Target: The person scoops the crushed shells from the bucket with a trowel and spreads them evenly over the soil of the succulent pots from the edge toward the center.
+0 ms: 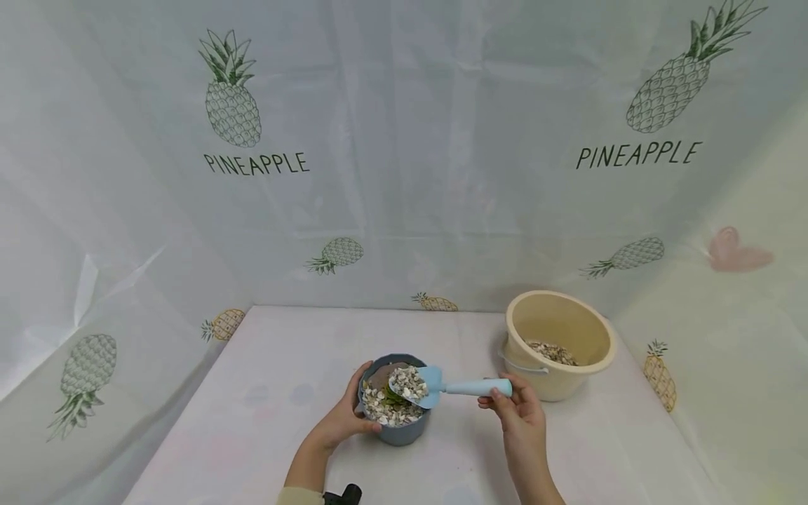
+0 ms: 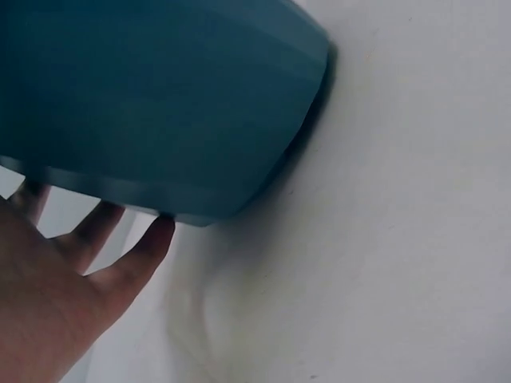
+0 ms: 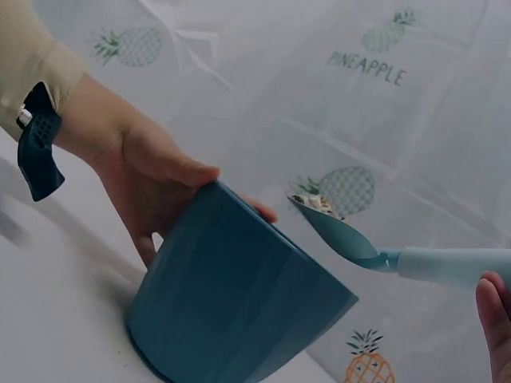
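A blue-grey flower pot (image 1: 401,436) stands on the table, partly filled with small pale stones (image 1: 386,412). A brownish patch and a bit of green also show inside. My left hand (image 1: 344,423) grips the pot's left side, thumb at the front and fingers round the back. In the left wrist view several fingers (image 2: 136,259) touch its rim. With my right hand (image 1: 522,417) I hold a light blue trowel (image 1: 432,387) by the end of its handle. Its blade is over the pot's opening, loaded with pale stones (image 3: 315,203).
A cream bucket (image 1: 558,375) with a light blue handle stands at the back right, some stones (image 1: 552,352) in its bottom. A pale sheet (image 1: 404,175) printed with pineapples hangs behind and beside the white table (image 1: 303,358).
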Available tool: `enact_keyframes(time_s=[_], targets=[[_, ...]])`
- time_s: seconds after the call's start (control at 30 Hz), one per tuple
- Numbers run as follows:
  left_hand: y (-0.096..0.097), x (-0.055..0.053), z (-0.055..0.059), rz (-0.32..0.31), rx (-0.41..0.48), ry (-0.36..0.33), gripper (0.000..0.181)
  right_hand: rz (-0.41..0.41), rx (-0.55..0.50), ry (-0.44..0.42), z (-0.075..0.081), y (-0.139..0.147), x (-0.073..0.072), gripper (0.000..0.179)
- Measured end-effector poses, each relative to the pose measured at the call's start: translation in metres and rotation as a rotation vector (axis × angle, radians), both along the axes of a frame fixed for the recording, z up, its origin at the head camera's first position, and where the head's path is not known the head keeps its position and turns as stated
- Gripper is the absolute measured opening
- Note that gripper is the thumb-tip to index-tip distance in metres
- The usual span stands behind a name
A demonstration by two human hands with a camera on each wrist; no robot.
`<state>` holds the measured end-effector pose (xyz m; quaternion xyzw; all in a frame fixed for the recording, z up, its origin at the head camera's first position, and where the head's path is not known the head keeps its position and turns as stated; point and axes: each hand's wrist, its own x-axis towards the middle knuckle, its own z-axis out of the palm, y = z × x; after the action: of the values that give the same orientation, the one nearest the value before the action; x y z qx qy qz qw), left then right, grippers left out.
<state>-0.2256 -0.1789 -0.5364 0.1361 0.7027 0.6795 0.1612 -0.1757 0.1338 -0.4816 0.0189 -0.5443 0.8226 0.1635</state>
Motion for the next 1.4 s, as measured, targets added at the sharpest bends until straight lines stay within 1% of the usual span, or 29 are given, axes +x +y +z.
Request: enact_keyframes(time_s=[0.17,0.27,0.43,0.5,0.53,0.6,0.67,0.87,1.03,1.13,1.23,1.33,1.4], targets=[[0.009,0.009,-0.002,0.038,0.02,-0.007,0.119,0.006,0.06,-0.014,0.001,-0.005,-0.001,0.022],[0.015,0.013,-0.001,0.062,0.042,-0.021,0.12,0.008,0.102,-0.037,0.006,-0.008,-0.004,0.026],[0.024,0.018,0.003,0.127,0.03,-0.03,0.121,0.012,0.121,-0.054,0.011,-0.011,-0.01,0.028],[0.025,0.018,0.003,0.128,0.014,-0.02,0.12,0.012,0.117,-0.053,0.011,-0.013,-0.011,0.027],[0.023,0.017,0.003,0.12,0.013,-0.017,0.12,0.012,0.116,-0.051,0.01,-0.013,-0.011,0.027],[0.019,0.014,0.002,0.082,0.014,-0.01,0.118,0.014,0.114,-0.046,0.009,-0.015,-0.012,0.026],[0.012,0.008,0.0,0.023,0.017,0.002,0.117,0.023,0.117,-0.039,0.009,-0.017,-0.013,0.026],[-0.011,-0.014,0.001,-0.161,-0.01,0.016,0.113,0.073,0.147,-0.007,0.009,-0.024,-0.015,0.027],[-0.02,-0.032,0.004,-0.297,-0.034,0.048,0.115,0.1,0.183,-0.026,0.013,-0.03,-0.019,0.029],[-0.021,-0.04,0.005,-0.354,-0.04,0.069,0.119,0.119,0.211,-0.03,0.018,-0.032,-0.022,0.029],[-0.021,-0.046,0.005,-0.4,-0.034,0.066,0.122,0.146,0.239,-0.017,0.023,-0.034,-0.026,0.029],[-0.02,-0.048,0.005,-0.422,-0.024,0.06,0.123,0.176,0.258,-0.002,0.027,-0.035,-0.029,0.029],[-0.019,-0.048,0.005,-0.426,-0.025,0.062,0.123,0.19,0.265,0.005,0.029,-0.035,-0.031,0.029]])
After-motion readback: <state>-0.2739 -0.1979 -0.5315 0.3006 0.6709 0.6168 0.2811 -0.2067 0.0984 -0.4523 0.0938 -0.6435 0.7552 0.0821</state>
